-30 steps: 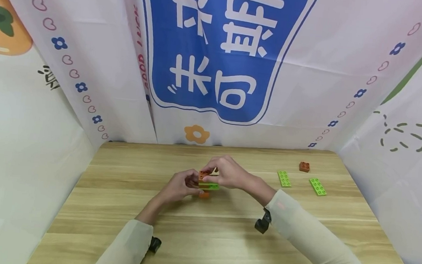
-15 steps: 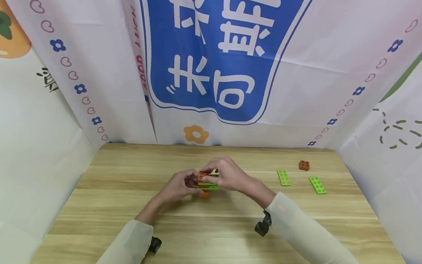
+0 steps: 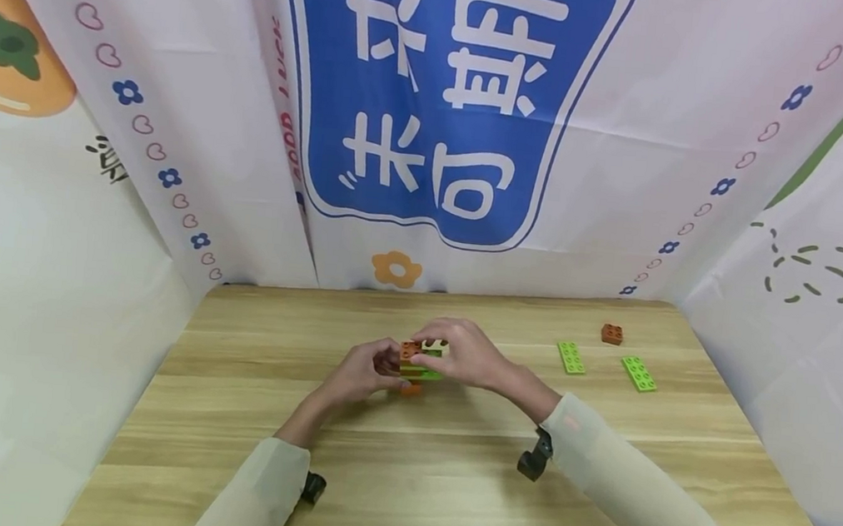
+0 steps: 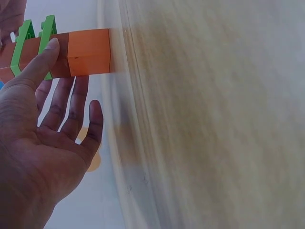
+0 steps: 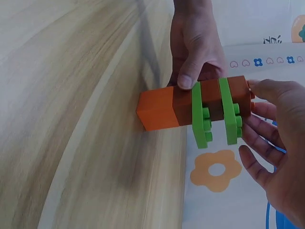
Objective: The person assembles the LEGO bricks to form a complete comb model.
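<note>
A stack of toy building bricks (image 3: 410, 354) stands upright on the table. Its orange bottom brick (image 5: 157, 109) carries brown bricks with two thin green plates (image 5: 230, 112) between them, both jutting out to one side. My left hand (image 3: 361, 372) grips the stack low down, thumb on one face and fingers round behind. At the top, my right hand (image 3: 468, 355) has its fingers loosely spread, with one fingertip right at the studs of the top brown brick (image 5: 242, 93). In the left wrist view the right hand shows only partly, at the upper-left corner.
To the right on the wooden table (image 3: 447, 482) lie two loose green plates, the nearer one (image 3: 571, 357) beside the farther one (image 3: 639, 373). A small brown brick (image 3: 612, 334) sits behind them. Printed cloth (image 3: 408, 245) hangs along the table's back and sides.
My right hand has drawn slightly right from the top brick, and its fingers have loosened, so more of the studs show. My left hand stays on the stack.
</note>
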